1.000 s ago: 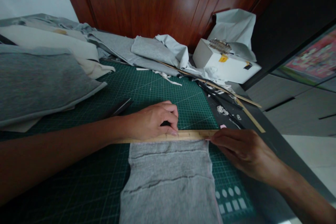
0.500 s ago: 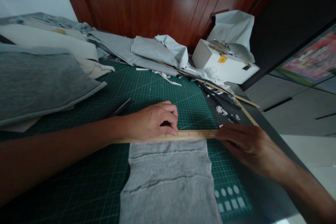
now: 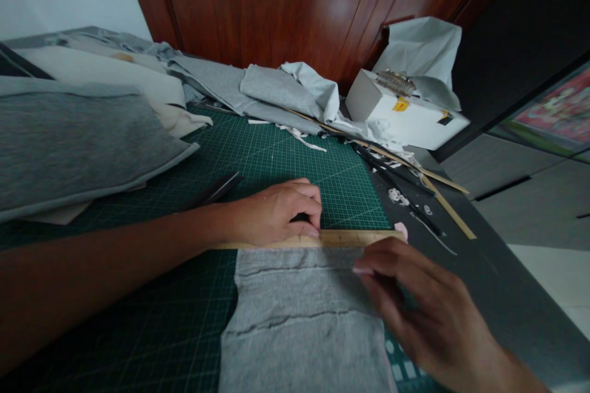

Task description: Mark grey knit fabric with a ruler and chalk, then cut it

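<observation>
A grey knit fabric piece [image 3: 299,325] lies flat on the green cutting mat [image 3: 286,159]. Across its far edge rests a wooden ruler [image 3: 354,237]. My left hand [image 3: 276,215] presses down on the ruler with curled fingertips. Above the fabric's right side hovers my right hand [image 3: 415,313], fingers apart and slightly blurred, holding nothing that I can see. A small pink piece [image 3: 401,230] sits by the ruler's right end.
Dark scissors [image 3: 216,189] lie on the mat behind my left forearm. Folded grey and white cloth [image 3: 83,141] is stacked at left, more cloth [image 3: 276,92] at the back. A white box [image 3: 405,113], wooden sticks [image 3: 442,202] and scraps lie at right near the table edge.
My right hand left the ruler's right end and moved toward me, over the fabric's right side. The left hand stayed on the ruler. The view shifted slightly.
</observation>
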Motion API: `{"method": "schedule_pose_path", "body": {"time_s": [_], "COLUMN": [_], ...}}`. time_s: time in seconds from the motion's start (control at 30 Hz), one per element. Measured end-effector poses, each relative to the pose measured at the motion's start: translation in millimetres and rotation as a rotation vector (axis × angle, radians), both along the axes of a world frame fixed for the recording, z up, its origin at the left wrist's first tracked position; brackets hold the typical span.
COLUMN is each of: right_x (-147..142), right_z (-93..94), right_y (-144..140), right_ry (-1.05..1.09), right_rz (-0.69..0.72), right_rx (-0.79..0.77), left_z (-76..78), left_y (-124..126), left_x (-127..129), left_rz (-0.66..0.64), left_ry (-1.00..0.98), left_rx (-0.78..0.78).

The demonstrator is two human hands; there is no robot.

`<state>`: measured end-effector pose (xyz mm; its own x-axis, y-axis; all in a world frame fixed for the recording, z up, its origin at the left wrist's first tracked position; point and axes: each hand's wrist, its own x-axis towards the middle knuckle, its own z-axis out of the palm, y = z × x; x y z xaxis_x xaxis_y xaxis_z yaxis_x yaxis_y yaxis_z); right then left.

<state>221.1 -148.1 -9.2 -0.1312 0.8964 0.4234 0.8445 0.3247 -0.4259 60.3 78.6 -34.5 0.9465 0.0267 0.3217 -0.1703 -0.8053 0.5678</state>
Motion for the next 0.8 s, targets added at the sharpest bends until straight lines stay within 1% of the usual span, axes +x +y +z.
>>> {"method": "schedule_pose_path", "body": {"time_s": [0.07, 0.13, 0.27, 0.4, 0.5, 0.57, 0.6, 0.67, 0.73, 0.77, 0.8], "right_x": [-17.1, -30.0, -39.5, -40.5, -42.4, -43.9, -44.6, -46.0, -47.6, -48.4, -49.2], "right_z": [-8.8, -17.8, -29.8, -32.6, -32.9, -33.6, -34.2, -35.4, -35.8, -35.3, -34.3], "right_y": [-6.1, -11.2, -17.2, -18.1, -17.0, -15.6, -14.9, -13.4, -11.8, -10.8, -9.5], "right_ry": [0.097, 0.088, -0.107, -0.270, -0.322, -0.347, -0.356, -0.362, -0.352, -0.333, -0.306], "right_rz": [0.074, 0.115, 0.079, 0.091, 0.111, 0.121, 0.126, 0.121, 0.103, 0.100, 0.101], "right_rx": [-0.076, -0.084, -0.025, 0.008, -0.018, -0.032, -0.036, -0.047, -0.065, -0.070, -0.079], "left_z": [-0.9, -1.4, -0.1, 3.0, 9.1, 17.6, 23.4, 36.6, 47.9, 50.9, 51.6], "left_y": [0.4, 0.3, -2.4, 1.1, 12.4, 16.3, 14.0, -3.3, -37.8, -59.6, -82.7], "left_x": [-0.2, -0.9, -3.2, -2.3, 1.1, 1.6, 0.3, -7.0, -21.0, -30.0, -39.9], "left_rz": [-0.005, -0.007, -0.010, 0.023, 0.079, 0.138, 0.175, 0.248, 0.288, 0.265, 0.193], "left_ry": [-0.006, -0.019, -0.038, 0.006, 0.031, 0.031, 0.021, -0.039, -0.197, -0.271, -0.304], "left_rx": [0.022, 0.043, 0.066, 0.194, 0.300, 0.352, 0.379, 0.424, 0.468, 0.482, 0.500]}}
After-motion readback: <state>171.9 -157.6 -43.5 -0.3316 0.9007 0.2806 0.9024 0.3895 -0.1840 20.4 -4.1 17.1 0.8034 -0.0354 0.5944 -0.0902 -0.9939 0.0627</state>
